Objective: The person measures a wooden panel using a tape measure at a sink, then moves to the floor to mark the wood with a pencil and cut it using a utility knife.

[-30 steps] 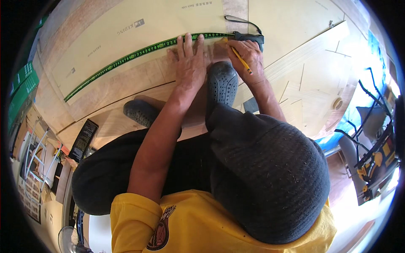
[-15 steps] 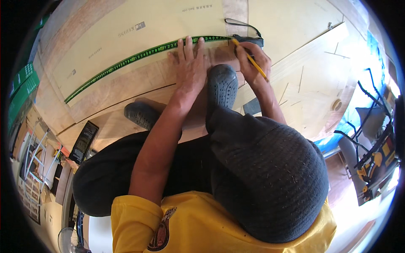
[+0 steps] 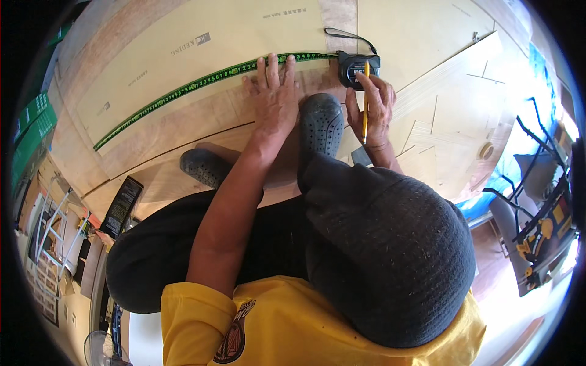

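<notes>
A black and green tape measure blade (image 3: 201, 81) stretches in a slight curve along the near edge of a pale yellow sheet (image 3: 152, 46). My left hand (image 3: 275, 94) lies with fingers spread, its fingertips on the blade. At the blade's right end sits the black tape measure case (image 3: 357, 68), with a wrist strap looped behind it. My right hand (image 3: 373, 110) is closed on a yellow pencil (image 3: 365, 125), which stands almost straight up and down in view. That hand's fingertips are beside the case's near edge; whether they touch it I cannot tell.
My grey perforated shoes (image 3: 321, 125) stand on the wooden boards. To the right lie thin pale sheets (image 3: 452, 91) with cut lines and a small tape roll (image 3: 486, 151). A black box (image 3: 121, 206) is at left. Beyond the right edge stands dark-framed equipment (image 3: 540, 201).
My right hand has drawn back from the sheet's edge toward me, uncovering the tape measure case. The pencil has swung from slanted to nearly upright in view. My left hand stays put.
</notes>
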{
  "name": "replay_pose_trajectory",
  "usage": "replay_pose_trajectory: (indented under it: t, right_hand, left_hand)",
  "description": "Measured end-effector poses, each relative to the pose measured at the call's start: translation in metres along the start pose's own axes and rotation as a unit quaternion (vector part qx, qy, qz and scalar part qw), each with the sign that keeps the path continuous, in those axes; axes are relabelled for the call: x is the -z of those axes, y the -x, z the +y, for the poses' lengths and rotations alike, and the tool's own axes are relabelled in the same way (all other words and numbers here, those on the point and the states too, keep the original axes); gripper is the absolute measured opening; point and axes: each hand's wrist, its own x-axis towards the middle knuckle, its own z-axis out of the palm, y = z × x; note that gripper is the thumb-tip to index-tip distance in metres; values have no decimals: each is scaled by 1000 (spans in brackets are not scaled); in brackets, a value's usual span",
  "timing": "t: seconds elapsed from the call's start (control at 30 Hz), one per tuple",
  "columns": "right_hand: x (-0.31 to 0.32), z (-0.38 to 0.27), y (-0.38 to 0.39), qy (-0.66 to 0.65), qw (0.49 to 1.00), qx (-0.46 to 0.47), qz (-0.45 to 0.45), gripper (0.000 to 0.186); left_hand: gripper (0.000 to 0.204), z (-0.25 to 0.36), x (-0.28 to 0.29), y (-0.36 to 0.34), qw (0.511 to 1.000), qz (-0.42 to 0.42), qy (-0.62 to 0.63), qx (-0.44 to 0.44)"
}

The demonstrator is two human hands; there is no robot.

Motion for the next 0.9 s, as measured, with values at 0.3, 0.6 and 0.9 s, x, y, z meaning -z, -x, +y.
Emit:
replay_pose_trajectory:
  t: [0.3,0.6,0.9]
  right_hand:
    - [-9,8,-30,76,994,9,-83,60]
    - [-16,4,-41,110,977,29,-181,55]
    - [-6,-3,-72,57,962,36,-266,52]
  left_hand:
    - [59,0,0,0,1000,12,1,-2]
    - [60,0,3,2,1000,23,2,-14]
    - [63,-1,1,-3,999,32,22,-9]
